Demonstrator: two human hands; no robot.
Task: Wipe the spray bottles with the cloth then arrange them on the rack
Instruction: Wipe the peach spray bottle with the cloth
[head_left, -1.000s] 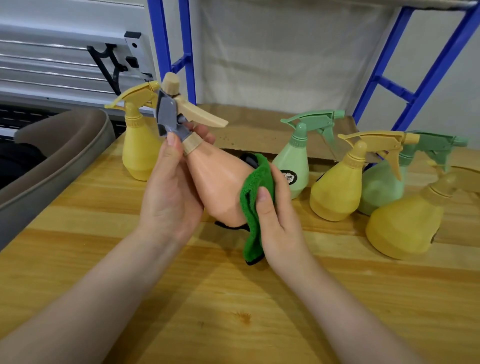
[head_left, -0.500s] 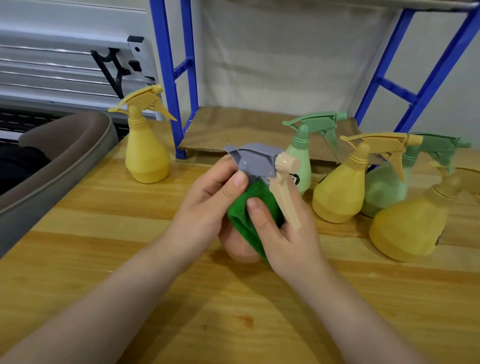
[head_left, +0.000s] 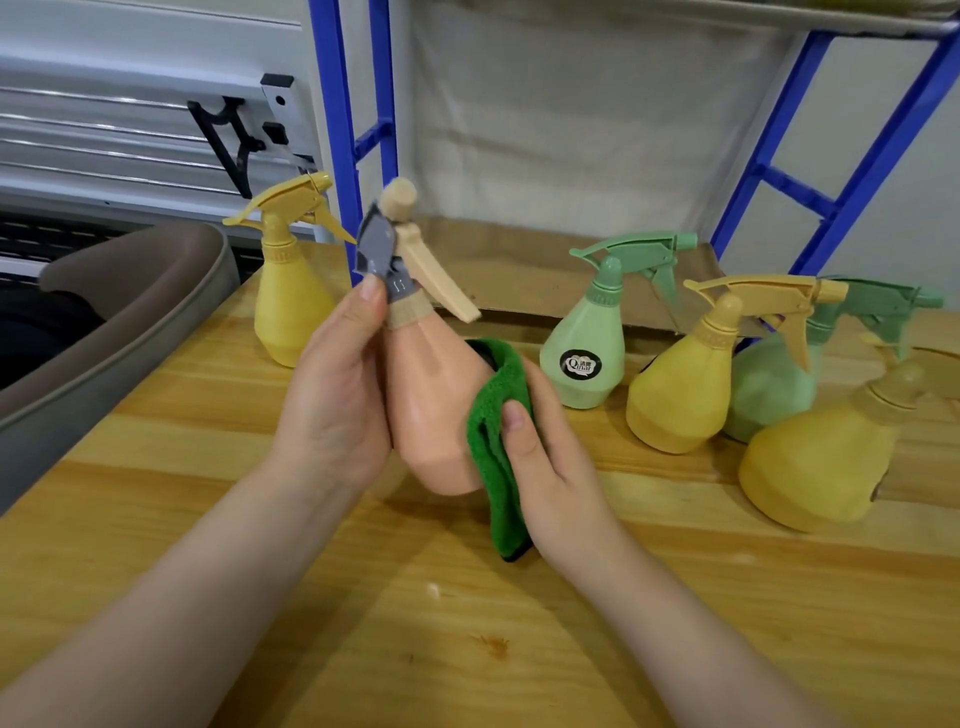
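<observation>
Head view showed the left hand (head_left: 332, 410) gripping the peach bottle (head_left: 434, 410), tipped back upright from half a second before, while the right hand (head_left: 545, 457) pressed the cloth (head_left: 491, 441) against its side above the table (head_left: 156, 519), wiping unfinished, rack (head_left: 857, 171) beyond.

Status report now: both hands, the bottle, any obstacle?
Left hand grips peach spray bottle, lifted off table. Right hand presses green cloth on its side. Five bottles unshelved; nothing blocking.

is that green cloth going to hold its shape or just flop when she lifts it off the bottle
Probably flop: the green cloth drapes in soft folds over the right hand. Its plush pile looks grippy against the glossy peach spray bottle, and likely light.
</observation>
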